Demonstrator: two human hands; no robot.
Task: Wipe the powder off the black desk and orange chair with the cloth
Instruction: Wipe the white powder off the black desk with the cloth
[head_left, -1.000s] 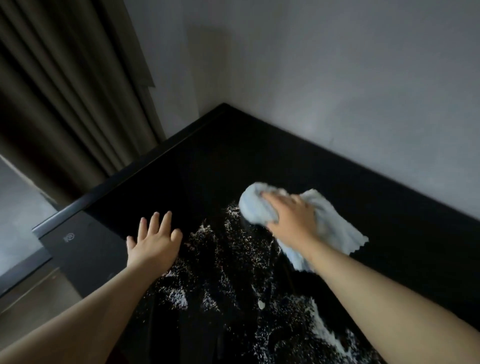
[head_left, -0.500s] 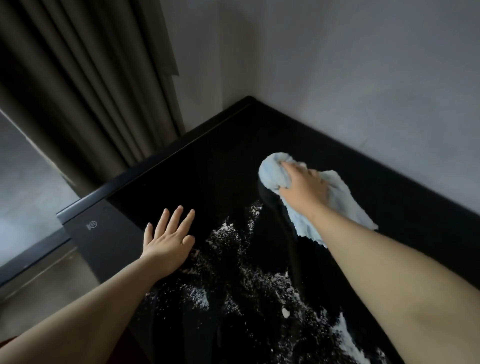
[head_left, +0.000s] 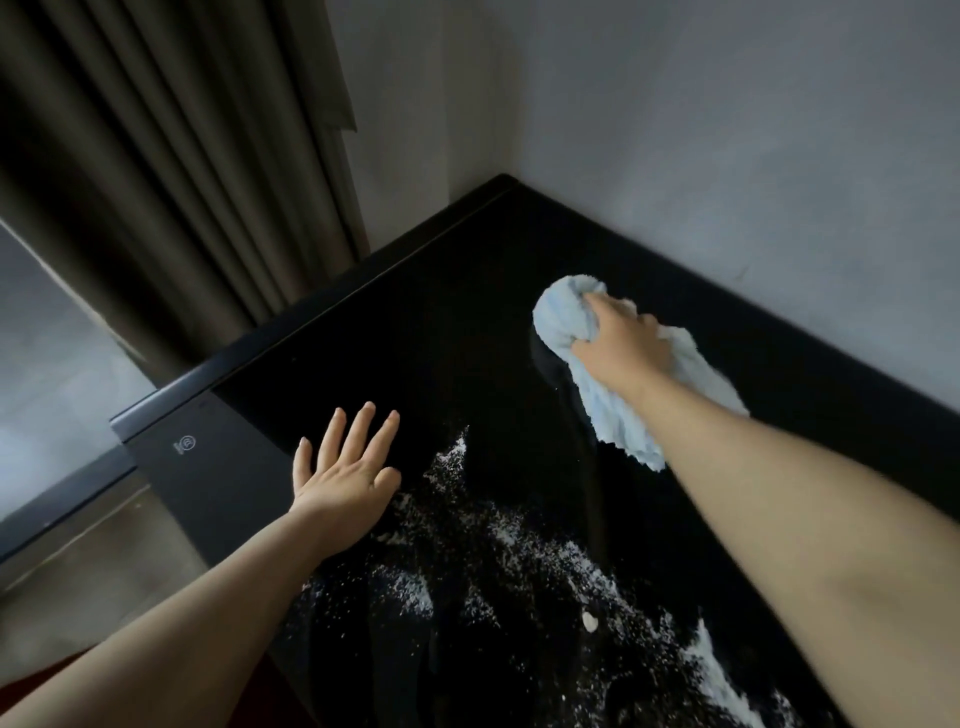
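A glossy black desk (head_left: 426, 332) fills the corner of the room. White powder (head_left: 524, 561) lies scattered across its near middle, thickest toward the lower right. My right hand (head_left: 618, 348) grips a bunched light blue cloth (head_left: 563, 312) and presses it on the desk beyond the powder, near the wall. The cloth's loose end (head_left: 623, 426) trails back under my forearm. Flat on the desk, fingers spread, my left hand (head_left: 345, 473) rests at the powder's left edge. The orange chair is out of view.
A grey wall (head_left: 727, 156) borders the desk on the right and behind. Dark curtains (head_left: 182, 171) hang past the desk's left edge. The desk's matte side panel with a small logo (head_left: 184, 444) drops to the floor (head_left: 93, 561) at lower left.
My right hand has pushed the cloth away from me, past the powder toward the wall, leaving a cleaner streak behind it. My left hand stays planted flat on the desk.
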